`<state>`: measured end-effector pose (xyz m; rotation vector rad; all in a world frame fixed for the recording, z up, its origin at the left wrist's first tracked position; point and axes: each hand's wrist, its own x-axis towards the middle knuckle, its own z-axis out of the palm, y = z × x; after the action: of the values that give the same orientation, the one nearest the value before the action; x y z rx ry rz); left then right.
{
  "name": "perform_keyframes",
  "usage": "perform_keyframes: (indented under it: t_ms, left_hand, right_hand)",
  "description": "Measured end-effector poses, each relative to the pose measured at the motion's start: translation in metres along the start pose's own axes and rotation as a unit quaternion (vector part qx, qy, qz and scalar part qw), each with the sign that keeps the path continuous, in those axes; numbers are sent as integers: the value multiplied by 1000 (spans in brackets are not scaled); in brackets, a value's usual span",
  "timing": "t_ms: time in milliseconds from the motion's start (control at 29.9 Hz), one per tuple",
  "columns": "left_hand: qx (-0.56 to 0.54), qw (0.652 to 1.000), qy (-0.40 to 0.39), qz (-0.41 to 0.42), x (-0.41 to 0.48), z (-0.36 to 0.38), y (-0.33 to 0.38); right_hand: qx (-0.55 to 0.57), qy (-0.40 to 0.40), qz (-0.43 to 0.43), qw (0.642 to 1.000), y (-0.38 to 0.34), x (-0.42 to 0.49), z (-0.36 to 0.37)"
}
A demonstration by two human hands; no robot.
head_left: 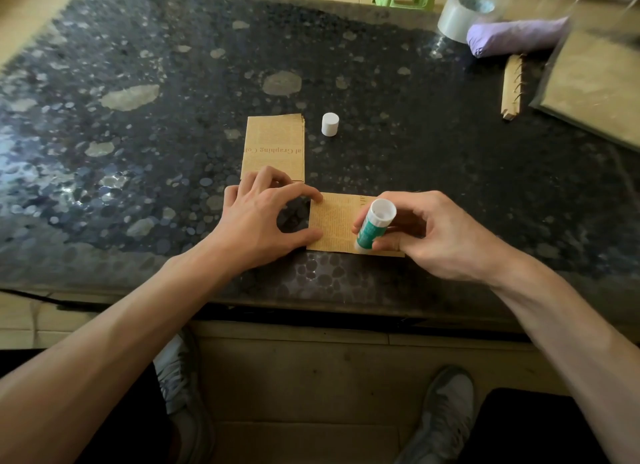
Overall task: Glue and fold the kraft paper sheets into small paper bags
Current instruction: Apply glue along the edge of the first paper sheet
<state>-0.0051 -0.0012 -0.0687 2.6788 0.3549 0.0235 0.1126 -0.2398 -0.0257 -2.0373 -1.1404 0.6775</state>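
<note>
Curled round the glue stick [373,225], the right hand [427,236] holds its lower end at the kraft sheet [334,223]; the left hand [263,217], spread, presses that sheet's left edge.

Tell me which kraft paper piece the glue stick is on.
The single sheet nearest the table edge: the left hand steadies it and the right hand holds the glue stick on it. The stack behind has none.
</note>
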Motion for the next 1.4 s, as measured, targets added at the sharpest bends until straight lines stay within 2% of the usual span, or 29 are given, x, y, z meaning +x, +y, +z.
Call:
perform_keyframes:
  t_ms: [134,267,367,568,802,1169,1403]
  left_hand:
    - [-1,1000,3,-2,-1,-1,0]
    - [-7,1000,10,-2,-4,-3,1]
    - [-6,1000,18,-9,-7,-5,-2]
    - [-7,1000,28,-9,-8,-4,-5]
    - [-4,1000,14,-8,-7,-5,-5]
    - [-6,1000,3,-12,-8,-8,-4]
    - [-7,1000,0,-14,-8,-9,-4]
  right_hand:
    - [43,21,7,999,2,-2,-4]
    - [142,166,19,976,7,0,-8]
    - [138,226,21,964,11,4,-8]
    - [75,204,-6,976,9,16,9]
    - [-5,187,27,982,12,27,26]
    - [-20,242,31,970,13,28,31]
    - [-1,174,19,985,14,23,23]
